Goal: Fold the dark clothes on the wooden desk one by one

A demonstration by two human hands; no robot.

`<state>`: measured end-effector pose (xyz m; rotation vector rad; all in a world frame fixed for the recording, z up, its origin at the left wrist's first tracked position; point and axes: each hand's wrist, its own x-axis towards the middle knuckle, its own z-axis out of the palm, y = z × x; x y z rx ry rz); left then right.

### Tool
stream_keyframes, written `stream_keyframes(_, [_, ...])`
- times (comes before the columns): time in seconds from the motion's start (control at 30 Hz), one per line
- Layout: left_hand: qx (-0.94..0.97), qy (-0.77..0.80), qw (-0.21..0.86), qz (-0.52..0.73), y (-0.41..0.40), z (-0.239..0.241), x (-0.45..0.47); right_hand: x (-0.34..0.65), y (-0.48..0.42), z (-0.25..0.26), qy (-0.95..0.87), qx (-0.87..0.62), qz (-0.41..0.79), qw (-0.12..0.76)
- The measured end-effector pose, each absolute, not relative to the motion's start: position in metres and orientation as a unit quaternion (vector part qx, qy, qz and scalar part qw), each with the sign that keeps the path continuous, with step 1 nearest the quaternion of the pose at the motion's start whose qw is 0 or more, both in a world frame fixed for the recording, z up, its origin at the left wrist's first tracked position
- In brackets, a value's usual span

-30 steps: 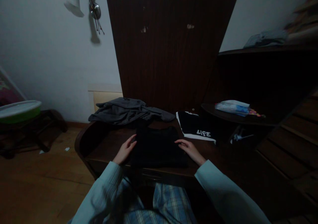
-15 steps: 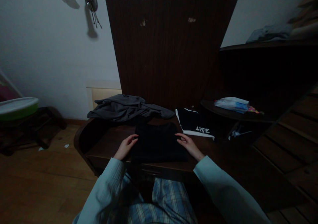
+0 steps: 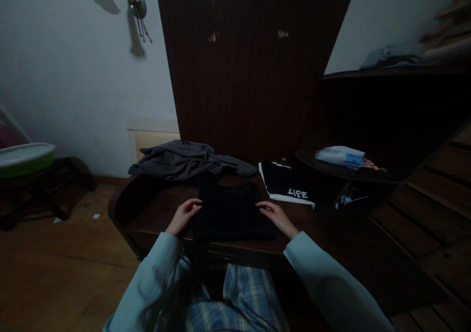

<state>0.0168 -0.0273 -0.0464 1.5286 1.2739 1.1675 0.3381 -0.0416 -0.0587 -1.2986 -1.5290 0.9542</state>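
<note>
A folded black garment (image 3: 230,211) lies flat on the dark wooden table (image 3: 147,219) in front of me. My left hand (image 3: 183,215) is at its left edge, fingers curled onto the cloth. My right hand (image 3: 276,215) is at its right edge, fingers bent down on the fabric. Both arms wear light blue sleeves. The light is dim and the fingertips are hard to make out.
A crumpled grey garment (image 3: 184,159) lies at the table's back left. A folded black cloth with white "LIFE" lettering (image 3: 287,187) sits to the right. A plastic packet (image 3: 340,156) rests on a round shelf. A green basin (image 3: 24,157) stands far left. A dark wardrobe door (image 3: 250,76) rises behind.
Both hands slid a little forward along the garment's side edges, and their fingers went from lying flat to curled on the cloth. The view shifted slightly.
</note>
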Motion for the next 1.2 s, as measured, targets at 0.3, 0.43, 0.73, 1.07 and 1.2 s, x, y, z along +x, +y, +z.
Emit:
stream_keyframes(0.3, [0.662, 0.554, 0.297, 0.407, -0.027, -0.049, 0.019, 0.339, -0.04, -0.064, -0.592, -0.534, 0.385, 0.466])
stream_keyframes(0.43, [0.65, 0.551, 0.332, 0.405, -0.029, -0.049, 0.02, 0.34, -0.041, -0.064, -0.602, -0.548, 0.355, 0.459])
stream_keyframes(0.73, [0.636, 0.547, 0.36, 0.41, -0.04, -0.037, 0.025, 0.34, -0.05, -0.061, -0.531, -0.59, 0.359, 0.491])
stream_keyframes(1.07, [0.697, 0.486, 0.38, 0.366, -0.06, -0.04, 0.019, 0.348, -0.078, -0.056, -0.587, -0.513, 0.446, 0.439])
stream_keyframes(1.2, [0.711, 0.497, 0.344, 0.361, -0.054, -0.046, 0.022, 0.347, -0.075, -0.056, -0.596, -0.519, 0.425, 0.442])
